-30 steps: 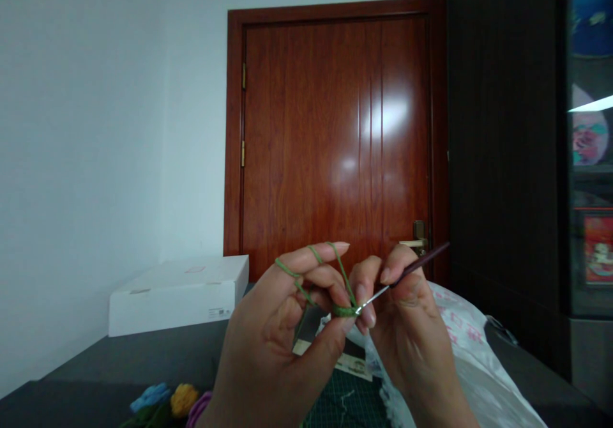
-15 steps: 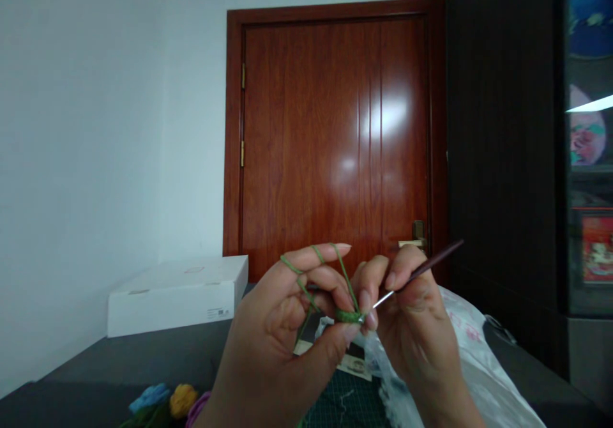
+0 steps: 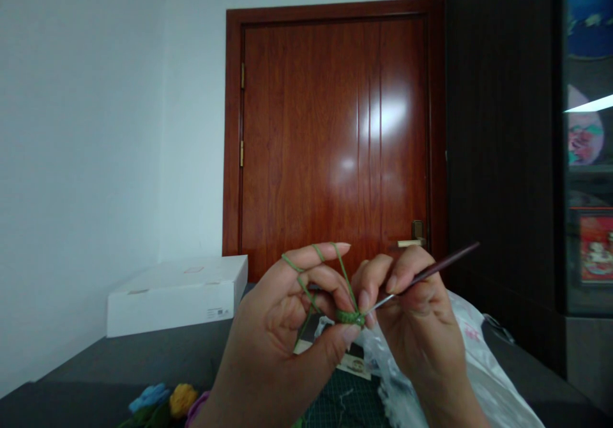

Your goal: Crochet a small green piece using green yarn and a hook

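- The left hand [image 3: 282, 326] pinches a small green crocheted piece [image 3: 349, 317] between thumb and middle finger. The grip is closed on it.
- The green yarn [image 3: 342, 268] rises from this grip, goes over the raised index finger, and comes down across the other fingers. It looks tight.
- The right hand [image 3: 412, 313] grasps the crochet hook [image 3: 421, 276] like a pencil. The metal tip meets the piece just to the right of the left grip, and the dark handle points up and away to the right.
- Judging from this, one stitch is being worked, with the hook tip at or inside the piece.
- The next move calls for steady yarn tension and a small turn of the hook, while the left pinch holds the piece firm.
- Whether the hook has caught a loop, I cannot tell: the tip is too small and partly behind a fingertip.
- Below the grips lie a plastic bag [image 3: 479, 364] and a green mat [image 3: 345, 402], both partly covered by the hands.
- Down and to the left of the grips, colourful crocheted flowers [image 3: 167, 399] are cut off by the picture's edge on the dark tabletop [image 3: 143, 358].
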A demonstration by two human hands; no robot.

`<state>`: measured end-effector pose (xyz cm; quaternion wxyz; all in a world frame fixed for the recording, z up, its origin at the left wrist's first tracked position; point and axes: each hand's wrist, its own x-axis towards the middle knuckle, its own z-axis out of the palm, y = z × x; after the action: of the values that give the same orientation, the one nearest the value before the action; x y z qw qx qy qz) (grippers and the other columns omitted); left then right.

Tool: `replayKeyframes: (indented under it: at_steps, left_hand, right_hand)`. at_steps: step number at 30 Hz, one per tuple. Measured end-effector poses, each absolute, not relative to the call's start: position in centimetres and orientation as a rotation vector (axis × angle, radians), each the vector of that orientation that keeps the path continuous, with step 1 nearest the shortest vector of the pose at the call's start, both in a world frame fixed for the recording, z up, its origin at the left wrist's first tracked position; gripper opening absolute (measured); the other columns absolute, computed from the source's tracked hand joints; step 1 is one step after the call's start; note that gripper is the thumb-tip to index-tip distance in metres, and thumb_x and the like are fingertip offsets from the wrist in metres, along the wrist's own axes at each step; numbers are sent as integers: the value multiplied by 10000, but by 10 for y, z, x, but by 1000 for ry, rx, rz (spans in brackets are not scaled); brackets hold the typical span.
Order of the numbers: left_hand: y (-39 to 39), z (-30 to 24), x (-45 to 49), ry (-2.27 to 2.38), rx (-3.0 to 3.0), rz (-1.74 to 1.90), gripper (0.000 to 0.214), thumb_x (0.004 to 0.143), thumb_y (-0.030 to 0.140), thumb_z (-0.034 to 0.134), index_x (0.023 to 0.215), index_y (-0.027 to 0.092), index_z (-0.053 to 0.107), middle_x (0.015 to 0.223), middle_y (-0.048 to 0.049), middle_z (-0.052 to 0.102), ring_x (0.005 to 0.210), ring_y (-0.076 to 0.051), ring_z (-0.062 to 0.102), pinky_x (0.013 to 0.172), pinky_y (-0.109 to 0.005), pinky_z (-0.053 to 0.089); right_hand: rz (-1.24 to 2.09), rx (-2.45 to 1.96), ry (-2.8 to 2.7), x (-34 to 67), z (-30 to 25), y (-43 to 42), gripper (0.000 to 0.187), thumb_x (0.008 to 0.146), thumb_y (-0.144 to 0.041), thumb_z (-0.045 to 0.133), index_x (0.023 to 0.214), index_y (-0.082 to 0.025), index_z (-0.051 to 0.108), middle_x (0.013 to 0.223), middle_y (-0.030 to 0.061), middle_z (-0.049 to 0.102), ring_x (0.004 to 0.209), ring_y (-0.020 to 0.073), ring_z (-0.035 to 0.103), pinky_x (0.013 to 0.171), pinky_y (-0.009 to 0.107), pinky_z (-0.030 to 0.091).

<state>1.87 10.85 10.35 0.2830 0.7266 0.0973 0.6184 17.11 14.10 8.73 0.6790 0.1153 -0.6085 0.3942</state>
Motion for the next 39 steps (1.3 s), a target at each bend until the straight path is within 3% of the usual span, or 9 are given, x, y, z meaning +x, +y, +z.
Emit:
replayKeyframes:
  at_steps: [16, 26, 32, 39]
  left_hand:
    - [105, 105, 19, 416, 2120, 1812, 593, 790, -66, 695, 1267, 278, 620, 884, 46, 706, 796, -107, 708, 777, -194, 586]
    - [108, 102, 18, 582, 2281, 1921, 620, 834, -25, 678, 1331, 334, 582, 920, 52, 689, 825, -105, 702, 801, -197, 566]
    - [111, 99, 19, 667, 2306, 2032, 578, 863, -8, 650, 1302, 367, 611, 964, 35, 686, 852, -132, 693, 820, -253, 568]
    - [111, 98, 25, 441, 1945, 1941, 498, 813, -14, 725, 1203, 297, 715, 1039, -19, 732, 853, -134, 692, 777, -217, 586]
  right_hand:
    - [583, 234, -1442, 176, 84, 142, 137, 1030, -368, 586, 1023, -255, 664, 886, 28, 719, 750, 168, 670, 672, 314, 537]
    - [34, 99, -1585, 184, 84, 136, 105, 1018, -250, 607, 1077, -198, 677, 962, 67, 745, 857, 211, 705, 737, 378, 560]
    - [-451, -35, -1677, 183, 90, 131, 78, 1035, -241, 556, 1056, -236, 631, 919, 42, 749, 762, 175, 702, 677, 342, 590]
    - [-388, -48, -1566, 176, 78, 134, 165, 958, -125, 600, 1014, -274, 641, 775, -13, 683, 659, 159, 668, 632, 330, 576]
